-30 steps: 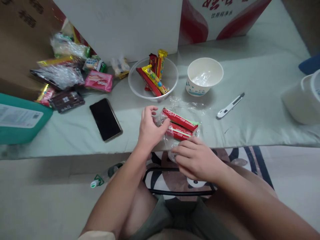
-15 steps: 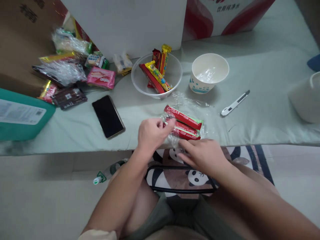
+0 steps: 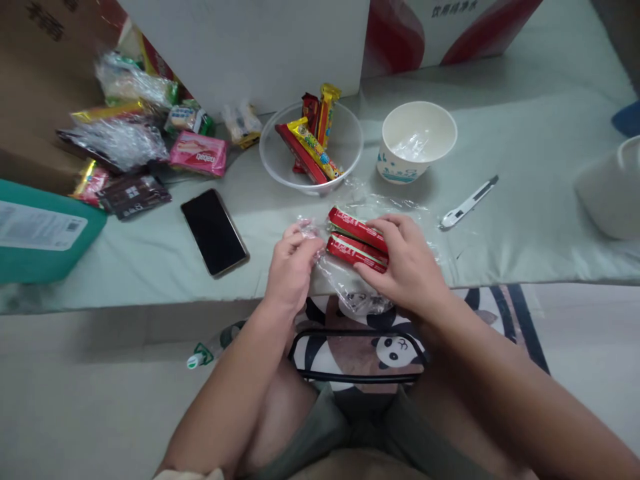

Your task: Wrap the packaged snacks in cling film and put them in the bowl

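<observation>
Red-and-green wrapped snack bars point(image 3: 356, 252) lie side by side near the table's front edge. My right hand point(image 3: 407, 263) is closed around their right ends, thumb in front and fingers behind. Left of the bars, my left hand point(image 3: 294, 263) pinches clear plastic wrap point(image 3: 340, 283). The wrap spreads under and around the bars and droops over the table edge. Behind them stands a clear plastic bowl point(image 3: 267, 160) with several red and yellow snack packs point(image 3: 316, 148) in it.
A paper tub point(image 3: 393, 163) holding crumpled clear plastic stands right of the bowl. A box cutter point(image 3: 469, 204) lies at the right, a phone point(image 3: 215, 232) at the left. Assorted packaged snacks point(image 3: 123, 143) are piled at the back left, near a green container point(image 3: 45, 240).
My right hand has moved up from the wrap's near side onto the bars and closed on them. My left hand has drawn slightly left with the plastic.
</observation>
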`<state>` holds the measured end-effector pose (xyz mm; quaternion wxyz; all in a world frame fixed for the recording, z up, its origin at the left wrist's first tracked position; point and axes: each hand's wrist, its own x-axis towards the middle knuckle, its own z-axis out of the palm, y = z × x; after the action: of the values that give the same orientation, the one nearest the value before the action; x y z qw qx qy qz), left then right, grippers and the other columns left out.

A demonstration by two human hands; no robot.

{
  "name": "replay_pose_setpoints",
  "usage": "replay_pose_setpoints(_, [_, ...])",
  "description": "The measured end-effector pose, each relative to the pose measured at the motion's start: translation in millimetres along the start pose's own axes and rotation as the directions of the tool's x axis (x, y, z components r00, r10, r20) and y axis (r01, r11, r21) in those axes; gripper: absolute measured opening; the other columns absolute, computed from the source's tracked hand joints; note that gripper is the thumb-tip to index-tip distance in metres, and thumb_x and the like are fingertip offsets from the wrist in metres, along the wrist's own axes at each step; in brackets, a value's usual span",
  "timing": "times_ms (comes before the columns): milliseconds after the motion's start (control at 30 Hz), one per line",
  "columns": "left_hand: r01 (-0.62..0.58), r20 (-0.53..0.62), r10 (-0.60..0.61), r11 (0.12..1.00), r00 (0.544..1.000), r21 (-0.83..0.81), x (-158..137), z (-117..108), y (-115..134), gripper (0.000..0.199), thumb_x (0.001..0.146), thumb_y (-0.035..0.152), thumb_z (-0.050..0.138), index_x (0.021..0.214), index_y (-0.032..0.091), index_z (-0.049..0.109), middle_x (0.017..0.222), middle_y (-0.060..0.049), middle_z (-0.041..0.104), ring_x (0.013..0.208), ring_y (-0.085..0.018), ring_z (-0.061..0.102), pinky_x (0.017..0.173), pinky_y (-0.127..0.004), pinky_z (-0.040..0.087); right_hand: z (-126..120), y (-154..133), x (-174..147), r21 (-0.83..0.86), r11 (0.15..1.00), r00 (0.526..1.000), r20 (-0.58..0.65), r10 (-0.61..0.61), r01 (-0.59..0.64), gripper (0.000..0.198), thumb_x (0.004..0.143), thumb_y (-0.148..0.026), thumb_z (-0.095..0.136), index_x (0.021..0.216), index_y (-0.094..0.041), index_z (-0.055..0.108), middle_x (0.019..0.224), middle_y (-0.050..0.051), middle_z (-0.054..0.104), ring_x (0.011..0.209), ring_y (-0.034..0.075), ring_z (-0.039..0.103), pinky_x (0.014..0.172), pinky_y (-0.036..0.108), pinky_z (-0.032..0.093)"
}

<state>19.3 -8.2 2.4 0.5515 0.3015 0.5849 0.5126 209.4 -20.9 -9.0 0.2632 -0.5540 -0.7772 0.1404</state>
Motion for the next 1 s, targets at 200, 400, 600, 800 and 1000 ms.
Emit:
replay_pose_setpoints(200, [0.274, 0.225, -0.201, 0.887, 0.954, -0.372, 3.3, -0.2, 8.9, 0.019, 0.053, 0.024, 0.074, 0.057, 0.018, 0.057, 0.128, -0.006, 0.067, 0.122, -0.028, 0.059, 0.102, -0.035, 0.052, 14.4, 4.1, 13.7, 0.034, 0.993, 0.981, 0.160, 0.108, -0.115, 0.070, 0.079, -0.039, 0.068, 0.142, -0.015, 0.050, 0.132, 0.020, 0.064, 0.118, 0.038, 0.062, 0.101, 0.057, 0.050])
replay_pose_setpoints(400, [0.168, 0.297, -0.046, 0.900, 0.954, -0.402, 0.3, 4.0, 11.5, 0.012, 0.065, 0.029, 0.055, 0.059, 0.020, 0.050, 0.125, -0.004, 0.069, 0.128, -0.031, 0.059, 0.101, -0.048, 0.054, 9.5, 3.0, 12.5, 0.172, 0.965, 0.974, 0.146, 0.176, -0.200, 0.075, 0.076, -0.039, 0.070, 0.143, -0.016, 0.046, 0.138, 0.021, 0.061, 0.125, 0.038, 0.061, 0.106, 0.059, 0.048])
replay_pose_setpoints(600, [0.086, 0.255, -0.020, 0.965, 0.967, -0.249, -0.7, 9.5, 15.4, 0.042, 0.081, 0.046, 0.044, 0.053, 0.019, 0.030, 0.108, -0.009, 0.072, 0.117, -0.030, 0.065, 0.090, -0.049, 0.057, 4.7, -2.5, 9.2, 0.415, 0.864, 0.956, 0.192, 0.223, -0.285, 0.080, 0.075, -0.038, 0.070, 0.146, -0.023, 0.036, 0.151, 0.019, 0.051, 0.136, 0.035, 0.055, 0.113, 0.057, 0.043])
replay_pose_setpoints(800, [0.187, 0.373, -0.018, 0.888, 0.928, -0.421, 0.7, 22.8, 10.0, 0.046, 0.074, 0.040, 0.055, 0.054, 0.018, 0.020, 0.130, -0.004, 0.069, 0.123, -0.035, 0.063, 0.087, -0.051, 0.058, -2.2, -2.5, 8.5, 0.625, 0.627, 0.885, 0.350, 0.306, -0.464, 0.094, 0.071, -0.035, 0.074, 0.150, -0.025, 0.025, 0.137, 0.015, 0.064, 0.106, 0.028, 0.070, 0.095, 0.048, 0.056])
replay_pose_setpoints(1000, [0.182, 0.360, -0.061, 0.932, 0.931, -0.312, 3.3, 24.5, 11.2, 0.052, 0.082, 0.053, 0.046, 0.052, 0.019, 0.022, 0.097, -0.010, 0.071, 0.115, -0.030, 0.064, 0.087, -0.049, 0.057, -2.9, 0.1, 6.4, 0.808, -0.027, 0.711, 0.534, 0.458, -0.589, 0.066, 0.063, -0.046, 0.080, 0.118, -0.022, 0.053, 0.114, 0.011, 0.074, 0.096, 0.027, 0.073, 0.087, 0.045, 0.061])
